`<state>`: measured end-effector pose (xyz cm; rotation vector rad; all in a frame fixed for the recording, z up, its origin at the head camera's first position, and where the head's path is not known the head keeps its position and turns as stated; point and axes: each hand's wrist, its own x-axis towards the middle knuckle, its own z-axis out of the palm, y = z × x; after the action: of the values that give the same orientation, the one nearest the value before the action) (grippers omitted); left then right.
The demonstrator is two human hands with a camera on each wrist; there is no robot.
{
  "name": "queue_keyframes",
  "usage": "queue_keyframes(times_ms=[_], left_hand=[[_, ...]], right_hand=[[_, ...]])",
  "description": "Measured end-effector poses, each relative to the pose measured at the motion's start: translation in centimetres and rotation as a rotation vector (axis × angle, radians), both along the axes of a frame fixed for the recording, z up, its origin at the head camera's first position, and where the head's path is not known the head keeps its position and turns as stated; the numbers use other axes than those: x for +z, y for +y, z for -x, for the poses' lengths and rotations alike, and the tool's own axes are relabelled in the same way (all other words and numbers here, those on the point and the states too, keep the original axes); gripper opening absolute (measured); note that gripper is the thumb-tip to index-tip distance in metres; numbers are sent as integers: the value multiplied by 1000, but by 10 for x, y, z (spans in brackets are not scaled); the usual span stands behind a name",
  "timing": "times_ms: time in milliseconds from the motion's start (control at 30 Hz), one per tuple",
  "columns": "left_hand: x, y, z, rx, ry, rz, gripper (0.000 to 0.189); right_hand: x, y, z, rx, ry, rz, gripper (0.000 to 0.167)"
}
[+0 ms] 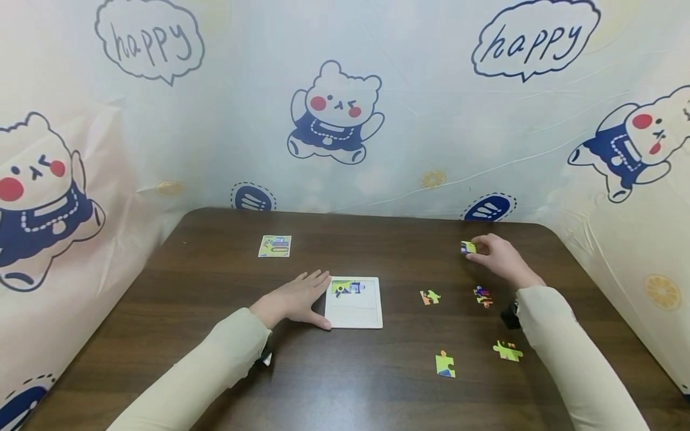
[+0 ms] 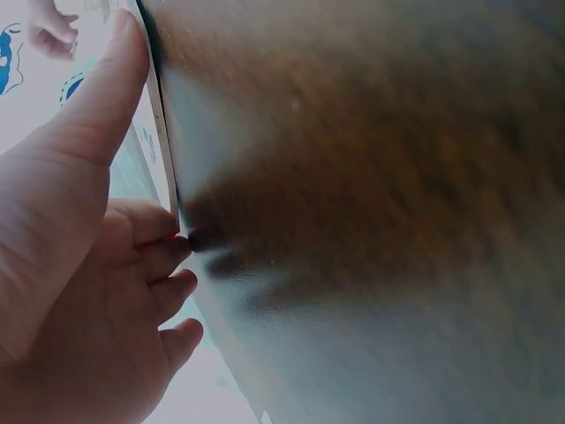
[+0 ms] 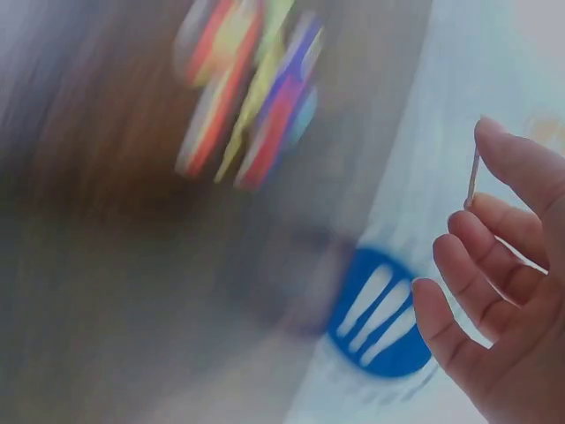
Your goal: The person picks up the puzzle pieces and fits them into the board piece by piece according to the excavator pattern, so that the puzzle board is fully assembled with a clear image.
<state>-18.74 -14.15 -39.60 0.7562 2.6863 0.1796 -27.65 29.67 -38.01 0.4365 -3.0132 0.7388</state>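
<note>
On the left side of a white puzzle tray (image 1: 353, 316), my left hand (image 1: 296, 297) rests with its fingers extended and thumb spread, touching the edge. The left wrist view shows that hand (image 2: 79, 291) along the tray's thin side (image 2: 161, 132). A green and purple puzzle section (image 1: 341, 288) lies in the tray's upper left. Toward the back right of the table, my right hand (image 1: 501, 258) pinches a yellow-green puzzle piece (image 1: 468, 247) between thumb and finger. In the right wrist view the piece (image 3: 472, 177) appears edge-on, the other fingers loosely bent.
Loose puzzle pieces lie right of the tray: an orange-green one (image 1: 430, 297), a purple-red one (image 1: 483, 297), a green-blue one (image 1: 445, 364) and a green one (image 1: 507, 351). A square picture card (image 1: 275, 246) lies back left on the brown table (image 1: 162, 335). A printed curtain (image 1: 409, 149) hangs behind.
</note>
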Motion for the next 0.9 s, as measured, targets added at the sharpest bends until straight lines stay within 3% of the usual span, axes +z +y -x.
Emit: queue_keyframes(times_ms=[200, 400, 700, 900], left_hand=[[0, 1, 0, 3, -1, -1, 102], [1, 1, -1, 1, -1, 1, 102], [0, 1, -1, 0, -1, 7, 103], [1, 2, -1, 10, -3, 5, 102]], right_hand=[[10, -48, -14, 94, 61, 21, 40], [10, -89, -28, 166, 100, 5, 38], [5, -142, -51, 247, 105, -117, 37], [-5, -165, -57, 328, 156, -208, 36]])
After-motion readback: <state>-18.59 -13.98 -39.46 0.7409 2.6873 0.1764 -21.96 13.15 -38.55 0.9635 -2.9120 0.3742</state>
